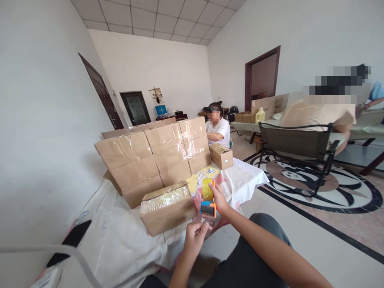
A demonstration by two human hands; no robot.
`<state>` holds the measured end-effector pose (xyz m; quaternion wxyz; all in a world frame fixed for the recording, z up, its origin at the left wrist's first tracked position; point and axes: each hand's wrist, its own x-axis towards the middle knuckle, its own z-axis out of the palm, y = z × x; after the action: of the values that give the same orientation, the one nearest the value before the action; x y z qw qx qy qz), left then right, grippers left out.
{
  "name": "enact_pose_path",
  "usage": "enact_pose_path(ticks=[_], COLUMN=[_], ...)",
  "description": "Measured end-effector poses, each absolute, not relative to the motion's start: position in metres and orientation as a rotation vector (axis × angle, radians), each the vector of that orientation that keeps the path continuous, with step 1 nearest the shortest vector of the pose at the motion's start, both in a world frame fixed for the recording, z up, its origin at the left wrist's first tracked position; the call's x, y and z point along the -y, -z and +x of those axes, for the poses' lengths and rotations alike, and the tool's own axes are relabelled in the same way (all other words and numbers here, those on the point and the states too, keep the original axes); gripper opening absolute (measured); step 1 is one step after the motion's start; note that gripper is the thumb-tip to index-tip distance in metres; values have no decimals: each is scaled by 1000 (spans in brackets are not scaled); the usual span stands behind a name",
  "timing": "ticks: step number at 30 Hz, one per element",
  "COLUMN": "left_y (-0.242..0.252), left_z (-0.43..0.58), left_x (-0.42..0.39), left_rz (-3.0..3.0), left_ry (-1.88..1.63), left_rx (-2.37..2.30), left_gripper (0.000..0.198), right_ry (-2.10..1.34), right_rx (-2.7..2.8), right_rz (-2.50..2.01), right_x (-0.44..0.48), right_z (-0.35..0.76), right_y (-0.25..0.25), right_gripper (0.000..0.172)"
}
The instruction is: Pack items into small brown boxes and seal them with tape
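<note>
My right hand (220,199) grips a tape dispenser (208,209) with an orange and blue body and a yellow roll, held above the table's front edge. Just below it, my left hand (195,237) is closed in a pinch near the dispenser's lower end. A pale bit, perhaps the end of the tape, shows at the fingertips, too small to make out surely. To the left of both hands lies a closed cardboard box (169,214), with shiny clear tape over its top.
Stacked taped cartons (156,156) form a wall behind the box. A smaller carton (222,157) stands at their right, near a seated person (220,130) in white. A light cloth (120,236) covers the table. Farther right is a dark-framed chair (295,142).
</note>
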<state>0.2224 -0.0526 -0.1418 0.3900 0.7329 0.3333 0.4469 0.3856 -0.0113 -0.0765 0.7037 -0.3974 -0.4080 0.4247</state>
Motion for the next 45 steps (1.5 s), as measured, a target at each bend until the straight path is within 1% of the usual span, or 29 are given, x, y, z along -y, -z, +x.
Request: enact_pose_path(ticks=[4, 8, 17, 22, 26, 30, 36, 42, 45], left_y=[133, 128, 143, 126, 108, 108, 118, 111, 110], left_z=[222, 227, 236, 233, 226, 226, 227, 224, 221], left_x=[57, 62, 57, 66, 71, 68, 64, 66, 65], left_rz=[1909, 1843, 1655, 1685, 1695, 1613, 1522, 1516, 1533], left_ry=[-1088, -1068, -967, -899, -834, -812, -763, -870, -907], left_rx=[-764, -790, -859, -802, -724, -724, -697, -646, -608], left_gripper=[52, 61, 70, 71, 72, 76, 71, 61, 54], right_ry=[-940, -931, -1064, -894, -896, -910, -867, -828, -860], right_rx=[873, 887, 799, 844, 780, 736, 660, 636, 625], right_rz=[-911, -907, -758, -801, -745, -742, -739, -761, -802], right_x=[17, 22, 7, 5, 4, 6, 10, 15, 19], right_z=[390, 390, 398, 407, 417, 423, 420, 410, 401], right_y=[67, 62, 78, 75, 70, 71, 76, 75, 79], right_gripper=[50, 46, 42, 41, 45, 47, 46, 44, 41])
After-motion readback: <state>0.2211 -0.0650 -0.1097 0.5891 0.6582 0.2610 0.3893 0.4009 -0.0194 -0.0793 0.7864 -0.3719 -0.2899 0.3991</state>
